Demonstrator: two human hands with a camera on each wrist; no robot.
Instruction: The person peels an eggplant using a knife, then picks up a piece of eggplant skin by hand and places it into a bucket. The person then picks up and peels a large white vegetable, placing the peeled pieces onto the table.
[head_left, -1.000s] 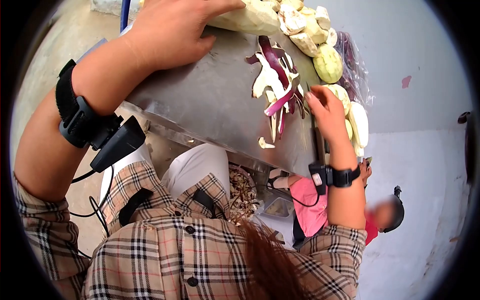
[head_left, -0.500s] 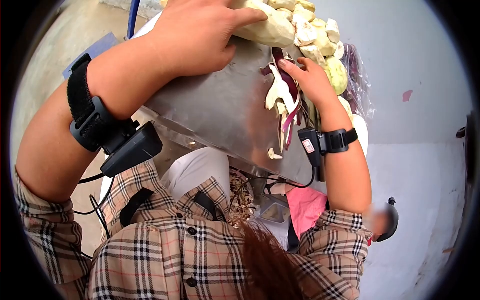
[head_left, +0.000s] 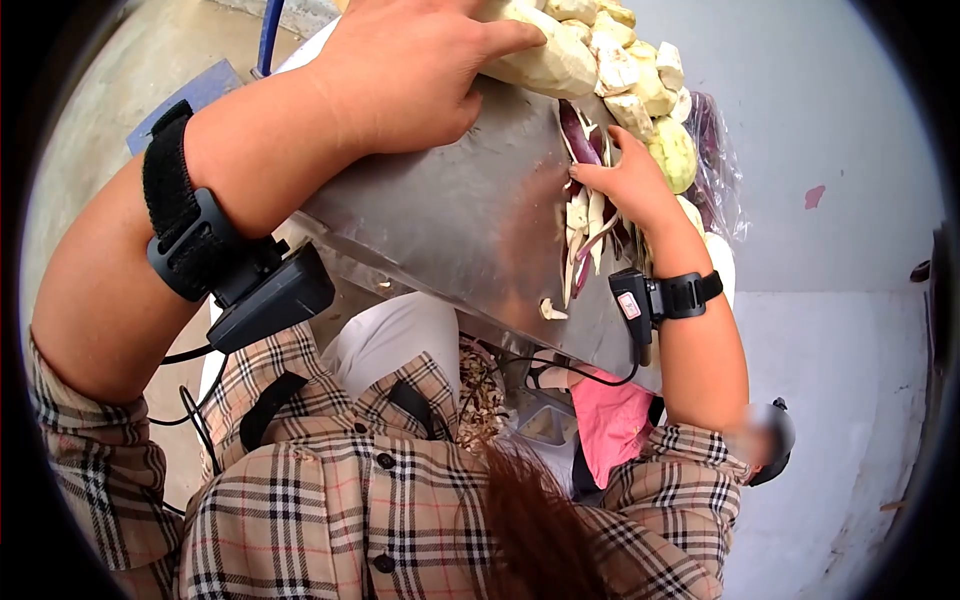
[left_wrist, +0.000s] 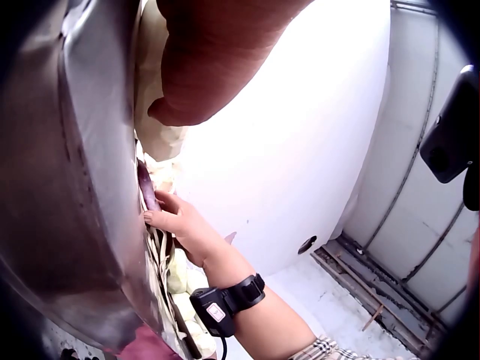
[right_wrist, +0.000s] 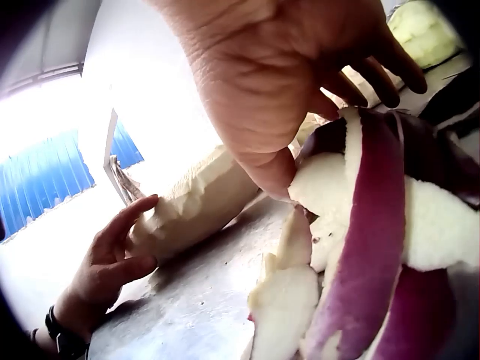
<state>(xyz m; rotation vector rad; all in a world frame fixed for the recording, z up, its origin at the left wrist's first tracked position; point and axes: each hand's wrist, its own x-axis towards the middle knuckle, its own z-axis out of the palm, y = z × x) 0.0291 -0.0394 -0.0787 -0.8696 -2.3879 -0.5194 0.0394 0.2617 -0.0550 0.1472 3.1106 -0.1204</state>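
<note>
My left hand rests on one end of a long peeled eggplant at the table's far side. In the right wrist view, its index finger and thumb lie along the pale eggplant's end. My right hand is at a heap of purple and white eggplant peels. Its thumb touches the near side of the heap and its spread fingers reach over the far side, as the right wrist view shows. The peels lie in long curled strips below the palm.
More peeled eggplants are piled along the table's far right edge. Behind them is a clear plastic bag with purple eggplants. The metal table carries a small loose scrap. Another person, in pink, is beyond the right edge.
My right hand has come from the right edge onto the peels, and the heap is now narrower and bunched toward the right. The left hand stays on the peeled eggplant.
</note>
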